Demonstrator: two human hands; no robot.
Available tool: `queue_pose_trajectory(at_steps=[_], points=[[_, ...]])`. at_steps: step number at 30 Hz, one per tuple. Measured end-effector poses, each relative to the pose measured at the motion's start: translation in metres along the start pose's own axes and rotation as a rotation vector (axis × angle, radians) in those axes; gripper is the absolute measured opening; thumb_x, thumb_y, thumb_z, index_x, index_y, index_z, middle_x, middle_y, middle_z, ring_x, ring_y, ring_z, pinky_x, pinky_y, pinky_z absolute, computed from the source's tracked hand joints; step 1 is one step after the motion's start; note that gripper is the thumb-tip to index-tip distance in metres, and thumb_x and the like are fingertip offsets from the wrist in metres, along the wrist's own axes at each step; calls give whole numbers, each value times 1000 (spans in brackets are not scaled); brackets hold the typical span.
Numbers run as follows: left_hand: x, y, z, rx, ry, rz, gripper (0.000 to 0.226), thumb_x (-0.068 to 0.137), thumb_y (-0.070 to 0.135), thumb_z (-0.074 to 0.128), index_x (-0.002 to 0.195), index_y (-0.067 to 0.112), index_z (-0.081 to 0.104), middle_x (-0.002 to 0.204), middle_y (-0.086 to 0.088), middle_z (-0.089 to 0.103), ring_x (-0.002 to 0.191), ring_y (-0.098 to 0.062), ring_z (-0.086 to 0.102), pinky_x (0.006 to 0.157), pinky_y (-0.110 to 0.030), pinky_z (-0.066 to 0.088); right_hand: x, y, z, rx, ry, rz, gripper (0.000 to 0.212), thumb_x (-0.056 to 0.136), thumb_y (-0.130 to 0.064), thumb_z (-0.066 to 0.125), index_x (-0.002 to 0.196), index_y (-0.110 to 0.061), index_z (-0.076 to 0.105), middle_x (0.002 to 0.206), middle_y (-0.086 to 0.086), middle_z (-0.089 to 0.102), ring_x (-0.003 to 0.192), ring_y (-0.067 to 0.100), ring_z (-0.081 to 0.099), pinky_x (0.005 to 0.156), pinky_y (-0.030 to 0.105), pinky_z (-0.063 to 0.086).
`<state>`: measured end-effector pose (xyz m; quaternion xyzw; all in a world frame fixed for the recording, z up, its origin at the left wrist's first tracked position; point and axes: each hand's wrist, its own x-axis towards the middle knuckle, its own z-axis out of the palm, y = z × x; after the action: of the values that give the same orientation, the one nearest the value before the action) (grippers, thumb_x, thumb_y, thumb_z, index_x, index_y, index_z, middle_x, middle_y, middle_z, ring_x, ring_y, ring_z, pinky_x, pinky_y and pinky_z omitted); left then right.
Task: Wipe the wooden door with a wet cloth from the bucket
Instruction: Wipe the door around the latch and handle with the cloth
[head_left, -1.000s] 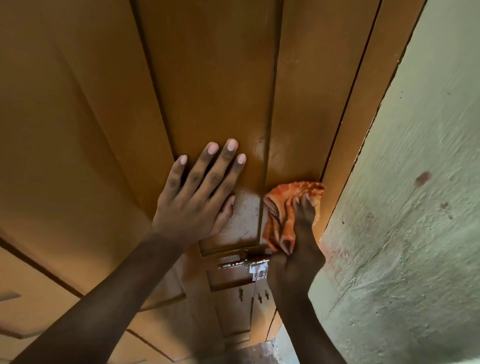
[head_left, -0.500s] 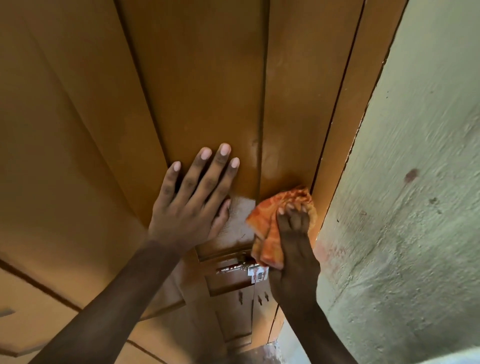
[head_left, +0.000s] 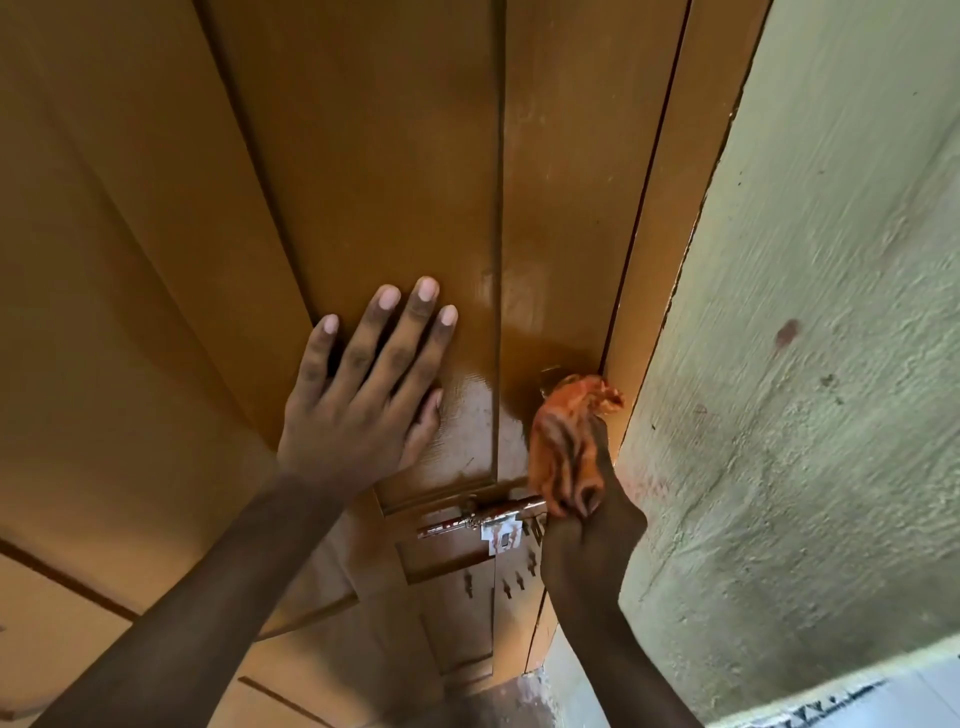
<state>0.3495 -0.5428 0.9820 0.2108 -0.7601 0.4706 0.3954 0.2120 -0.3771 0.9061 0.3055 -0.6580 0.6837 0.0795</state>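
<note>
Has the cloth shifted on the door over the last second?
Yes. The right hand has drawn the orange cloth down toward the metal latch, which its lower edge now reaches.

No words, brands or numbers you can read anywhere, small white tag (head_left: 501, 535) just under the door's metal latch bolt (head_left: 480, 517) carries only blurred reddish marks, dark marks along the white strip (head_left: 831, 699) low right of the latch too smeared to make out

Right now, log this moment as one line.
left hand: flat on door | right hand: grips cloth at door's right edge | bolt below
</note>
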Motion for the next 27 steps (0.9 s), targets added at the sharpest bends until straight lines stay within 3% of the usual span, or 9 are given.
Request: queue_pose_trajectory(at_steps=[2, 5, 7, 9, 12, 17, 20, 23, 27], points=[[1, 1, 0, -7, 2, -1, 74, 102, 50, 50, 165, 14, 34, 169, -11, 30, 155, -30, 30, 122, -50, 18, 7, -8, 11, 85, 87, 193, 35, 92, 4, 64, 125, -6, 68, 113, 10, 76, 102, 16, 71, 91, 49, 57], [0, 0, 1, 2, 5, -4, 73, 102, 49, 49, 165, 14, 34, 169, -11, 31, 155, -30, 29, 122, -51, 19, 4, -19, 20, 71, 58, 77, 47, 91, 3, 62, 137, -8, 60, 123, 11, 73, 104, 23, 73, 85, 45, 61], [0, 0, 1, 1, 1, -3, 73, 103, 49, 49, 165, 14, 34, 169, -11, 31, 155, -31, 29, 123, -51, 19, -13, -9, 19, -6, -54, -45, 51, 96, -13, 57, 147, -11, 49, 134, 18, 65, 108, 31, 72, 84, 24, 61], [-1, 0, 2, -8, 2, -6, 72, 103, 48, 49, 164, 14, 35, 169, -11, 32, 155, -31, 30, 122, -51, 19, -23, 1, 12, 19, -43, 7, 47, 98, -26, 54, 141, -9, 54, 106, 22, 74, 89, 17, 73, 73, 8, 54], [0, 0, 1, -5, 1, -2, 73, 102, 48, 51, 164, 14, 36, 168, -11, 33, 155, -31, 30, 122, -51, 20, -16, 2, 13, 86, 63, 203, 30, 88, -13, 58, 116, -13, 71, 79, 8, 75, 68, 3, 64, 62, 26, 51], [1, 0, 0, -10, 8, -2, 73, 102, 49, 49, 164, 14, 35, 168, -10, 33, 155, -30, 30, 121, -51, 23, -7, -5, 22, -1, 27, 48, 59, 88, 11, 52, 143, -9, 54, 117, 17, 73, 98, 30, 72, 81, 36, 61], [1, 1, -1, -19, 14, -6, 74, 101, 49, 50, 164, 14, 36, 168, -10, 34, 155, -29, 31, 119, -51, 29, -18, 11, 15, -16, -48, -6, 57, 93, -2, 52, 149, -12, 46, 118, 14, 72, 105, 26, 70, 88, 33, 61], [1, 0, -1, -10, 25, -4, 74, 101, 49, 51, 164, 14, 37, 168, -11, 36, 154, -30, 33, 117, -51, 33, -21, 6, 13, 122, 61, 224, 39, 91, -2, 56, 128, -11, 67, 98, 3, 77, 92, 14, 71, 86, 34, 61], [2, -1, -3, -15, 28, -5, 73, 101, 49, 51, 164, 14, 37, 167, -11, 36, 154, -32, 35, 116, -52, 34, -4, -19, 26, 238, 135, 201, 37, 90, -2, 58, 125, -6, 69, 103, 21, 75, 94, 27, 69, 83, 42, 57]])
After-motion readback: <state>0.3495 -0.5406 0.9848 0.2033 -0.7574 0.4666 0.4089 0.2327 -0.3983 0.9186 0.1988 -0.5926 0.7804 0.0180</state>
